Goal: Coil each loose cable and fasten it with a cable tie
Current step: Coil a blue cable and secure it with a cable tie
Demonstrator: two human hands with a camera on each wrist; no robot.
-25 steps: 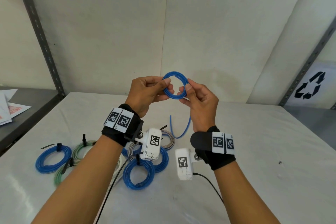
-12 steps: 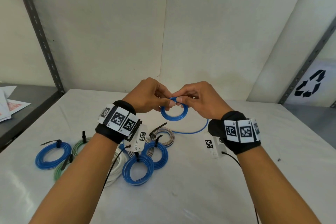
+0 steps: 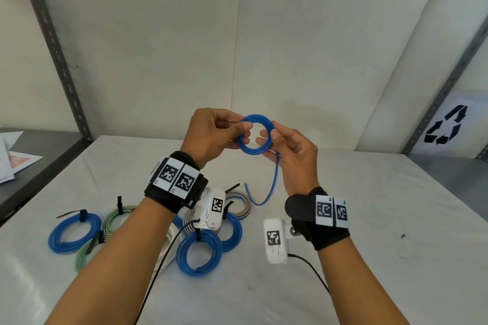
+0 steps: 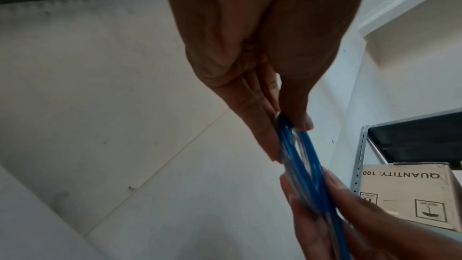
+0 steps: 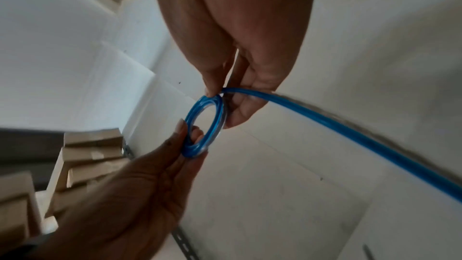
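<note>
Blue cable coil [image 3: 254, 134] is pinched by left hand [image 3: 211, 134] and right hand [image 3: 293, 152], fingers curled. Loose tail is left hanging above white table [image 3: 369, 219]

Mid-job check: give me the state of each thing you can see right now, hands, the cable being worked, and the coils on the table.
Left hand: pinches the coil's left side.
Right hand: pinches the coil's right side.
Blue cable: coiled, held up, no tie on it; loose tail hangs to the table.
Tied blue coil: flat on the table, black tie on.
Near blue coil: flat, tied.
Green coil: flat, tied.
Table: bears the finished coils.
</note>
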